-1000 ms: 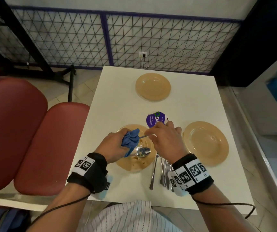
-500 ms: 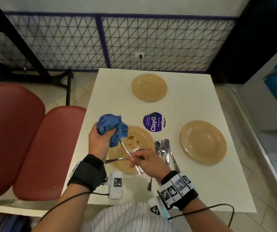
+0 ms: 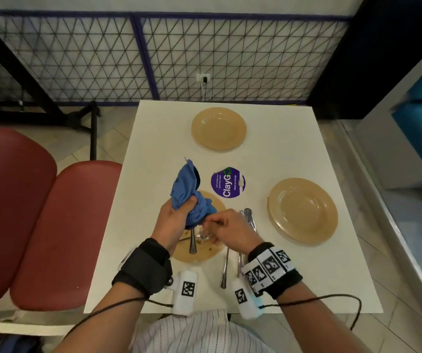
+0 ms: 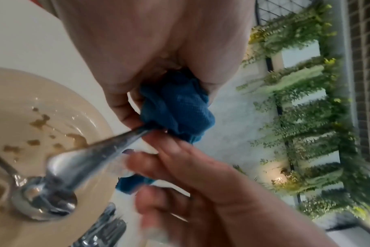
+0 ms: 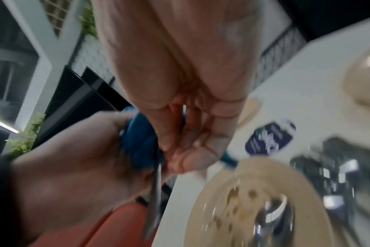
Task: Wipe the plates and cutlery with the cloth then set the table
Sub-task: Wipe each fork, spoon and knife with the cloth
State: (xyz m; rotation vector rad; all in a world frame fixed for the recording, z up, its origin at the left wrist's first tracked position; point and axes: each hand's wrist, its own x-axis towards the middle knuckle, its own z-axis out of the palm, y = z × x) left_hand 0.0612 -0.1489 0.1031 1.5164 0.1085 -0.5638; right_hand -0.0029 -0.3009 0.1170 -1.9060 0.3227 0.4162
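Note:
My left hand (image 3: 185,208) grips a bunched blue cloth (image 3: 185,186) wrapped round the head of a metal utensil (image 3: 192,242); only its handle shows, hanging down over the stained tan plate (image 3: 204,254). In the left wrist view the handle (image 4: 108,147) comes out of the cloth (image 4: 180,108). My right hand (image 3: 211,221) has curled fingers and pinches the utensil's stem just below the cloth; the right wrist view shows this pinch (image 5: 169,152). A spoon (image 4: 44,203) lies on the dirty plate. Several more pieces of cutlery (image 3: 248,216) lie right of that plate.
Two other tan plates sit on the white table (image 3: 281,154): one at the far middle (image 3: 218,128), one at the right (image 3: 302,210). A purple round sticker (image 3: 227,183) marks the table's centre. Red seats (image 3: 52,225) stand to the left, a mesh fence behind.
The right hand has slid up the utensil from its handle end to the cloth. The left hand has moved right over the plate, and the handle now hangs down.

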